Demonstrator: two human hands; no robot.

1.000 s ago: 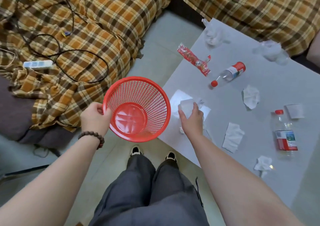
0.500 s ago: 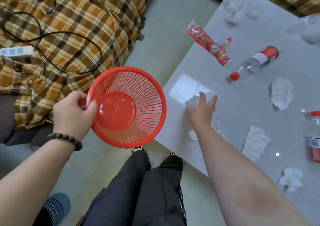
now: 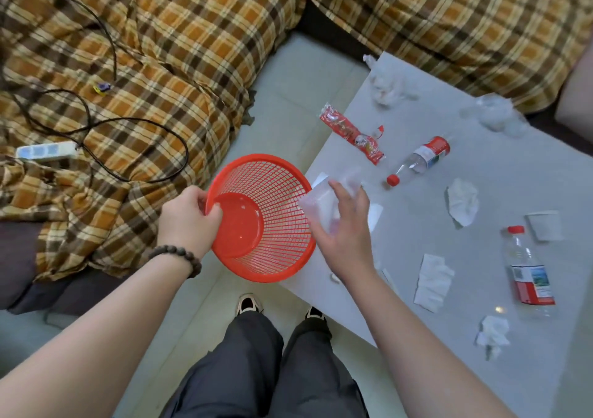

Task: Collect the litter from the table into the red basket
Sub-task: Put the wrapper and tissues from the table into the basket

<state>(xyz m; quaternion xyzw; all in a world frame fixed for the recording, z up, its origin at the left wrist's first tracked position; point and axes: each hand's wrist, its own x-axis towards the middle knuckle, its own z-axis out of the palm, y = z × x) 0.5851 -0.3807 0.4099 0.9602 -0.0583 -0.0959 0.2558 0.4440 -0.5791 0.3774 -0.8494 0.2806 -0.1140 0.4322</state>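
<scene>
Nearest the camera, two bare forearms reach forward over dark grey trouser legs and a pair of shoes standing on the pale floor. The left hand, with a dark beaded bracelet at the wrist, grips the rim of the round red plastic mesh basket, thumb inside and fingers curled outside; the basket is tilted so its mouth faces the right hand, and it hangs off the near-left corner of the pale grey worktop. The right hand is raised just beside the basket's rim, fingers loosely closed round a crumpled clear plastic wrapper that blurs against the mesh.

Right of that forearm, a flat white tissue, a small crumpled tissue and a clear bottle with a red label lie well apart, with open surface between them. Further out lie another crumpled tissue, a white paper cup on its side, a second small bottle with a red cap and a long red snack wrapper close to the worktop's left edge. Two more white wads lie near the far edge.

Left of the worktop a strip of bare floor runs to an orange plaid cover carrying black cables and a white power strip.
</scene>
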